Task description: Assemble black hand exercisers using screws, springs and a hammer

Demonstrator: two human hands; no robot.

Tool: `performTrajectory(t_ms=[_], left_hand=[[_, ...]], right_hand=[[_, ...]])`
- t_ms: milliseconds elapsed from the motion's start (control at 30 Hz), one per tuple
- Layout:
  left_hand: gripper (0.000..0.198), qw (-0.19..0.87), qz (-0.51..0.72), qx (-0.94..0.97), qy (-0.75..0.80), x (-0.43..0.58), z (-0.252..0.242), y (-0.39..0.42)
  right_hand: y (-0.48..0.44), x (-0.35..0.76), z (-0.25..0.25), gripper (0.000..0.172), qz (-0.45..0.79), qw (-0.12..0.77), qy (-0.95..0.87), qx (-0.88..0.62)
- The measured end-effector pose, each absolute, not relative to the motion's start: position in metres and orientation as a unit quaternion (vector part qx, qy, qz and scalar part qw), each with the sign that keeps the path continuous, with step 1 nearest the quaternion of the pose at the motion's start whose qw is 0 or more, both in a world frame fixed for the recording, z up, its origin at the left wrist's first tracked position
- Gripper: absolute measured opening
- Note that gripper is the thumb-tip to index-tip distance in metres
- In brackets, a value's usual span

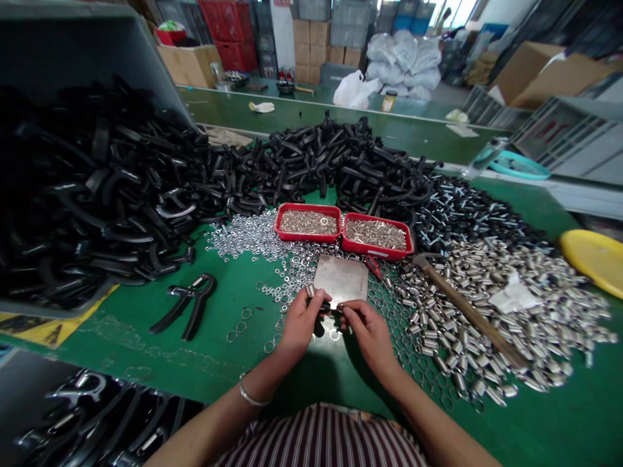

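Note:
My left hand (300, 322) is closed on a small black part (325, 307), and a metal coil spring (310, 291) shows at its index finger. Fingertips of my right hand (368, 329) pinch at the right end of that black part; whatever tiny piece they hold is too small to name. Both hands are just in front of a flat metal plate (341, 275). A few thin metal rings (335, 335) lie beneath them. To the left, an assembled black hand grip (187, 305) with a spring rests on the green table.
Two red trays (308, 236) of small metal pieces stand behind the plate. Black handles (321, 159) are heaped beyond and spill from a grey bin (160, 58). A hammer (472, 311) lies across piled springs (545, 318); black screws (477, 207) and a yellow lid (596, 259) are right.

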State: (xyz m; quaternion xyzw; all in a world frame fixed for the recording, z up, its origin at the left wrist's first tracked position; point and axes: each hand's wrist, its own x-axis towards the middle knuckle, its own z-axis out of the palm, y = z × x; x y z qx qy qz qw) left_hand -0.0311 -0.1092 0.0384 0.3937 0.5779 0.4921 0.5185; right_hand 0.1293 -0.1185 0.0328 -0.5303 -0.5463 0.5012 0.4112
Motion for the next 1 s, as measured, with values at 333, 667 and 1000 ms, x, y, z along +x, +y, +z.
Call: performTrajectory(t_ms=[333,667,1000], left_hand=[[0.026,0.428,0.453,0.516,0.587,-0.022,0.041,-0.113],[0.022,0.359,0.42,0.581,0.598,-0.019,0.04,-0.111],[0.026,0.365,0.449,0.515,0.632,-0.005,0.045,-0.113]], right_hand=[[-0.114,0.122,0.03,0.022,0.601,0.44,-0.472,-0.472],[-0.111,0.132,0.028,0.024,0.681,0.406,-0.462,-0.396],[-0.112,0.132,0.042,0.018,0.623,0.384,-0.525,-0.435]])
